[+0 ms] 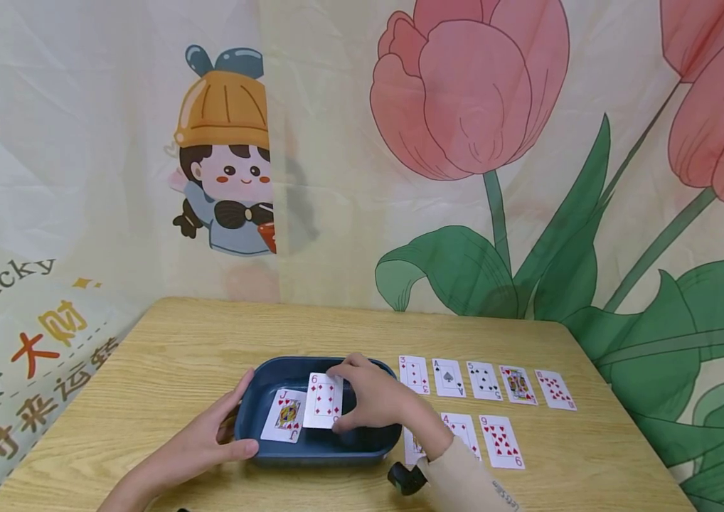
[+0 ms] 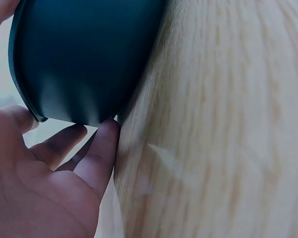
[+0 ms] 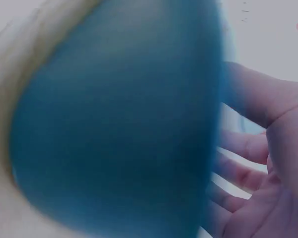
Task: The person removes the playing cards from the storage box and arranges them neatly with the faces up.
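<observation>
A dark blue oval tray stands on the table. My left hand holds its left end, the thumb at the near corner and the fingers at the far one; in the left wrist view, fingertips touch the tray's outer wall. My right hand pinches a six of diamonds playing card by its right side, within the tray's outline. A jack of hearts card lies in the tray, left of the six. In the right wrist view, the tray wall hides the fingertips.
Right of the tray, several face-up cards lie in two rows on the wooden table, including an ace of spades and a nine of hearts. A black object is beside the right wrist. A printed cloth hangs behind.
</observation>
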